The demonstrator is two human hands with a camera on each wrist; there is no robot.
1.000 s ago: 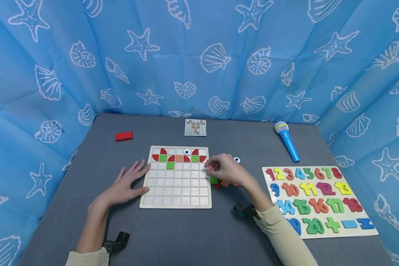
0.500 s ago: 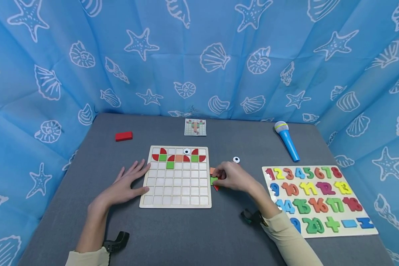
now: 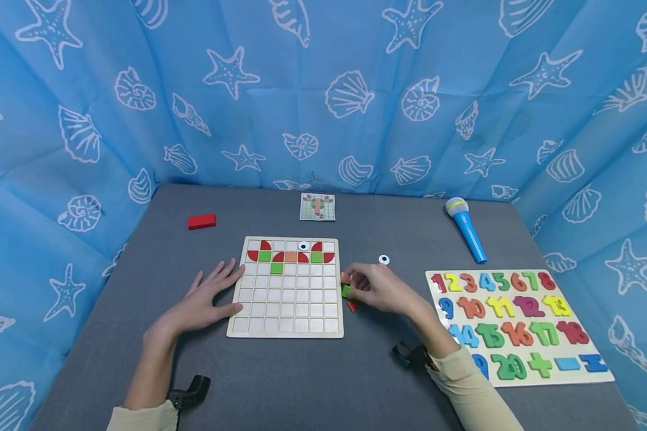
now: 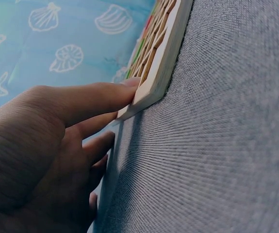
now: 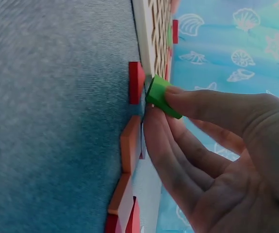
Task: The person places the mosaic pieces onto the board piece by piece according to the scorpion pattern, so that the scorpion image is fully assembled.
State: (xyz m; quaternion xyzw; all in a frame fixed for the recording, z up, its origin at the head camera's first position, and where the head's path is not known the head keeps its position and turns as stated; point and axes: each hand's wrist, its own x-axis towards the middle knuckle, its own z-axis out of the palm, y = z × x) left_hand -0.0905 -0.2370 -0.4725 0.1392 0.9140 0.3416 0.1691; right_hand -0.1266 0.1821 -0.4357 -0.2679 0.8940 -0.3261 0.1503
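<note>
A wooden grid board [image 3: 286, 294] lies flat in the middle of the table, with red quarter-round, green square and orange tiles and one eye tile in its upper rows. My left hand [image 3: 202, 299] rests along the board's left edge, fingers spread; in the left wrist view its thumb [image 4: 100, 99] touches the board's rim. Beside the right edge, my right hand [image 3: 380, 287] pinches a green square tile [image 5: 162, 96] between thumb and fingers. Below it in the right wrist view lie a red tile [image 5: 136, 81] and orange tiles [image 5: 130, 145] on the cloth.
A small pattern card [image 3: 317, 207] lies behind the board. A red block [image 3: 202, 221] sits at the back left. An eye tile [image 3: 384, 259] lies past my right hand. On the right are a toy microphone [image 3: 468, 230] and a number puzzle board [image 3: 512, 326].
My right hand has moved from above the board's right edge down to the loose tiles and picked up the green tile. The left hand has stayed at the board's left edge.
</note>
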